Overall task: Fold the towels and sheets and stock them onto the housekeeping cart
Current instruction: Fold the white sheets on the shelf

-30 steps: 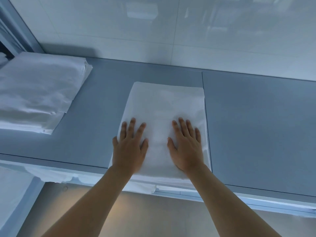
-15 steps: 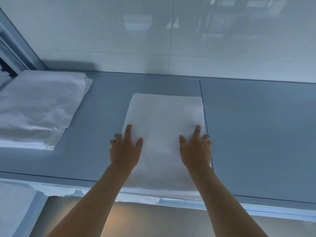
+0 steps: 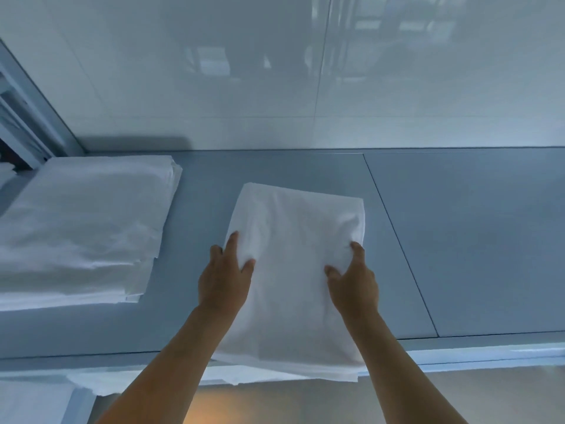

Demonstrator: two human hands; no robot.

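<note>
A folded white sheet (image 3: 293, 270) lies on the grey desk (image 3: 458, 240), lengthwise from far to near, with its near end hanging just over the desk's near edge. The left hand (image 3: 224, 278) grips the sheet's left edge about halfway along, thumb on top of the cloth and fingers curled at the side. The right hand (image 3: 354, 280) grips the right edge opposite it, thumb pressed onto the top and fingers wrapped round the side, where the cloth bunches into small wrinkles. The sheet lies between the two hands, and both forearms reach in from the near side.

To the far left on the same desk sits a stack of folded white linen (image 3: 79, 228), well apart from the sheet. A glossy white tiled wall (image 3: 275, 87) rises behind the desk.

A second ago both hands lay flat on top of the sheet with fingers spread. Half a second ago they had slid outward toward its two sides. Now they clasp those sides, and the sheet's far edge sits slightly askew, its right corner nearer than before.
</note>
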